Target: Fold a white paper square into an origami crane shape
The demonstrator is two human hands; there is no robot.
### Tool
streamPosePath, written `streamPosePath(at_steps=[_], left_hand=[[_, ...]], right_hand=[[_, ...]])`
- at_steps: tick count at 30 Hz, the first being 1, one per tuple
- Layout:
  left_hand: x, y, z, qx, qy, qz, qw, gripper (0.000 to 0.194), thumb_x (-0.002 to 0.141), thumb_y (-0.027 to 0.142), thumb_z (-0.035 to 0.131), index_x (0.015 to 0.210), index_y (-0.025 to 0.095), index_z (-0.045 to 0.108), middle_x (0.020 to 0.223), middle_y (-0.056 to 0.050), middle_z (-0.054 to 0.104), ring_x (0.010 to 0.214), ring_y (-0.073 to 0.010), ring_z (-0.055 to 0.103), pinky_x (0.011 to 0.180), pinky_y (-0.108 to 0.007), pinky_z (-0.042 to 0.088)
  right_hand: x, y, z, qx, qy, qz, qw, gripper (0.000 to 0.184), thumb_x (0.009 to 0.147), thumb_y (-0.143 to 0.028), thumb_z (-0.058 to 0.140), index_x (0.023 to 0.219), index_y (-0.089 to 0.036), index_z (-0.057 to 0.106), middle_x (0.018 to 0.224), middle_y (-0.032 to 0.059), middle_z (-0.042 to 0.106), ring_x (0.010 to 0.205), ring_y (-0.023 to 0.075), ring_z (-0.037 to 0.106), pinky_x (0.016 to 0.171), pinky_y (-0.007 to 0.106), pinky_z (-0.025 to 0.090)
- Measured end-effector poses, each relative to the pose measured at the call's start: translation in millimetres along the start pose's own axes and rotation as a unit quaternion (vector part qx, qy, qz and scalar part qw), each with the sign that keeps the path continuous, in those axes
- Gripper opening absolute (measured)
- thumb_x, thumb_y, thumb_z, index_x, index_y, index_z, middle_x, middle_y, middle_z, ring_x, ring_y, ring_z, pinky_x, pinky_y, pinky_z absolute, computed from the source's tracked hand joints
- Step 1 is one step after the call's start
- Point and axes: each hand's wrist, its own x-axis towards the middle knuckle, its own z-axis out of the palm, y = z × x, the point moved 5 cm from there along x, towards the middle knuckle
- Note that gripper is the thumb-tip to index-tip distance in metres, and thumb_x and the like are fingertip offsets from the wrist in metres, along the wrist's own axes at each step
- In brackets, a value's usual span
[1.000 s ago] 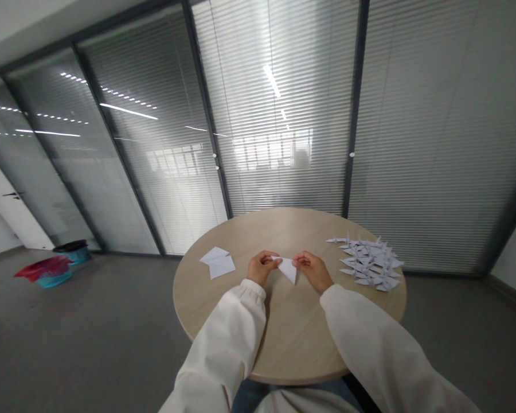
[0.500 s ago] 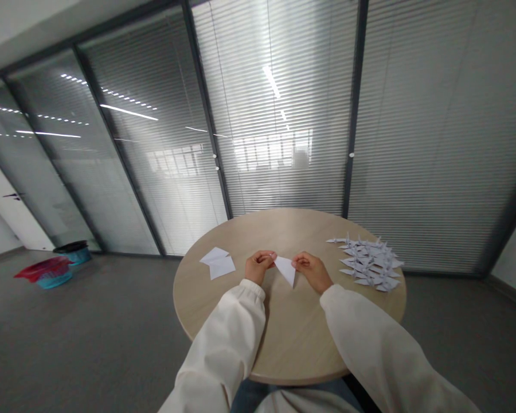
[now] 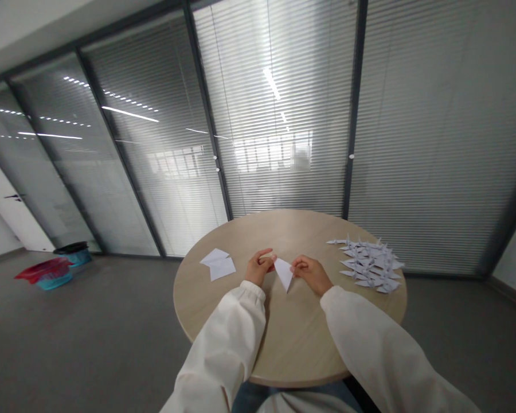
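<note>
A folded white paper triangle (image 3: 284, 275) is held over the round table with one corner pointing toward me. My left hand (image 3: 260, 267) pinches its left upper corner between thumb and fingers, the index finger stretched out above. On the other side my right hand (image 3: 309, 273) grips the right edge with its fingertips. Loose white paper sheets (image 3: 222, 268) lie to the left of my left hand. Off to the right of my right hand sits a heap of folded white paper cranes (image 3: 372, 267).
The round wooden table (image 3: 301, 355) stands before a glass partition with blinds (image 3: 284, 189). On the floor at the left are a bin with a red bag (image 3: 47, 271) and a bin with a black bag (image 3: 73, 252). A white door (image 3: 15, 201) is at far left.
The paper triangle has turned slightly, its lower tip swinging to the left. My left index finger has lifted a little off the paper. Both hands stay in about the same place.
</note>
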Motion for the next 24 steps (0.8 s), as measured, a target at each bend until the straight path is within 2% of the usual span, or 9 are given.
streamPosePath(at_steps=[4,6,18,24], left_hand=[[-2,-13,13.3,0.040,-0.102,-0.061,0.992,0.042,0.048,0.038,0.075,0.075,0.008,0.064,0.065,-0.006,0.065,0.057,-0.0131,0.058,0.057,-0.025,0.048],[-3,-17,16.0,0.041,-0.124,-0.070,0.989,0.041,0.048,0.037,0.076,0.074,0.008,0.065,0.067,-0.007,0.065,0.058,-0.0135,0.058,0.057,-0.025,0.047],[-3,-15,13.1,0.076,-0.108,-0.031,0.991,0.039,0.049,0.039,0.074,0.072,0.008,0.066,0.063,-0.006,0.065,0.054,-0.0137,0.057,0.054,-0.024,0.044],[-4,-21,15.5,0.087,-0.134,-0.047,0.986,0.039,0.051,0.040,0.073,0.073,0.010,0.067,0.063,-0.006,0.064,0.053,-0.0128,0.056,0.052,-0.023,0.044]], right_hand=[[-1,-5,-2,0.021,0.018,-0.006,1.000,0.018,0.065,-0.034,0.063,0.072,-0.018,0.056,0.061,-0.0005,0.063,0.058,0.0149,0.060,0.060,0.027,0.048],[-2,-7,-1,0.021,0.020,-0.009,1.000,0.018,0.065,-0.033,0.063,0.072,-0.018,0.056,0.061,-0.0006,0.063,0.058,0.0148,0.060,0.059,0.027,0.048],[1,-1,0,-0.015,-0.005,-0.002,1.000,0.023,0.066,-0.035,0.063,0.078,-0.016,0.058,0.065,0.0028,0.065,0.060,0.0161,0.062,0.061,0.028,0.048],[-1,-4,-1,-0.037,0.012,-0.019,0.999,0.021,0.067,-0.036,0.061,0.075,-0.017,0.060,0.064,0.0031,0.066,0.060,0.0167,0.062,0.062,0.029,0.048]])
